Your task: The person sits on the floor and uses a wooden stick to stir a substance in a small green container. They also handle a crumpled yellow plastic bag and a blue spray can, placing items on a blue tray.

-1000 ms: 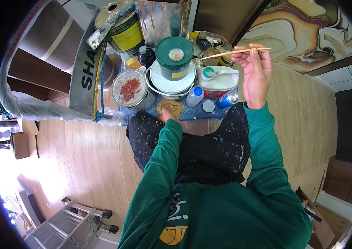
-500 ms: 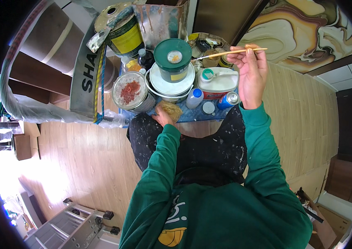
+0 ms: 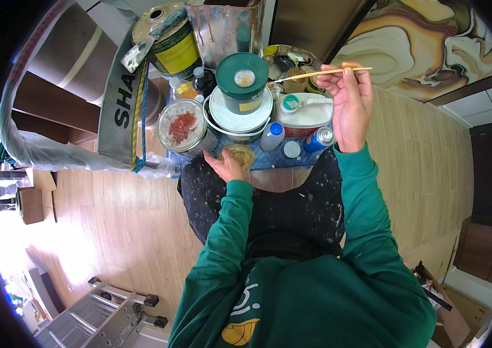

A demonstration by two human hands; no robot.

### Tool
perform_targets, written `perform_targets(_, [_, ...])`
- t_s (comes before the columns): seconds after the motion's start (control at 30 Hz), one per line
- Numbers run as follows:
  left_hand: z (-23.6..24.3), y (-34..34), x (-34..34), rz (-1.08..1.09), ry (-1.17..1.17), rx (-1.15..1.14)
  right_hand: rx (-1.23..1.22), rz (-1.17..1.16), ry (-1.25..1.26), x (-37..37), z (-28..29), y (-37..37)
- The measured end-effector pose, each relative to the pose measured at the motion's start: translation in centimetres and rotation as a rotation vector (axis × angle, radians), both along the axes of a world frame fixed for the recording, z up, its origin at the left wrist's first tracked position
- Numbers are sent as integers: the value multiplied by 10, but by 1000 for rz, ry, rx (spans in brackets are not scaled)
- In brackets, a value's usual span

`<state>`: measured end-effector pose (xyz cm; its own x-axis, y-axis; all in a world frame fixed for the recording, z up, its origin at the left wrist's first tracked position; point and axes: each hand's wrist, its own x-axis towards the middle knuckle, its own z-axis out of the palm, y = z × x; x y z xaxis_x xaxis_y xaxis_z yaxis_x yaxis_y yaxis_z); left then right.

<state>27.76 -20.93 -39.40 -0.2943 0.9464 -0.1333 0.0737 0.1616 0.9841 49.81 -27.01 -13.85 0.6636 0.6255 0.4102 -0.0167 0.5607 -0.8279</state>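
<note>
My right hand (image 3: 350, 98) holds a thin wooden paintbrush (image 3: 315, 73) level, its tip near the green-lidded tub (image 3: 237, 72). My left hand (image 3: 227, 167) is low with fingers apart, beside a crumpled tan wad (image 3: 240, 152) and near the foot of a red-stained tin (image 3: 183, 119). The tub sits on a white bucket (image 3: 222, 116). Beside these stand a white jug (image 3: 310, 116), a clear blue-capped bottle (image 3: 272, 137), a blue can (image 3: 318, 140) and a round white lid (image 3: 292, 150), all on a blue covering (image 3: 278, 163).
A yellow-labelled drum (image 3: 171, 55) and streaked metal container (image 3: 225, 32) stand behind. A plastic-wrapped frame with a grey panel (image 3: 115, 116) is at left. An aluminium ladder (image 3: 92, 307) lies lower left, cardboard (image 3: 455, 313) lower right. A swirl-patterned panel (image 3: 408, 46) is upper right.
My left hand has shifted left off the tan wad toward the stained tin, fingers spreading. My right hand with the brush has moved slightly left since a second ago.
</note>
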Motion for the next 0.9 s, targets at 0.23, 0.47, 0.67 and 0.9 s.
perform_targets(0.23, [38, -7, -25, 15, -275, 154, 11, -8, 6, 0, 2, -3])
perform_targets(0.47, [133, 6, -41, -290, -42, 548, -8, -29, -1, 0, 9, 5])
perform_targets(0.67, [197, 61, -10, -578, 426, 828, -29, -26, -170, 1, 14, 36])
perform_targets(0.9, [201, 94, 22, -666, 578, 763, -104, 49, -358, -6, 8, 58])
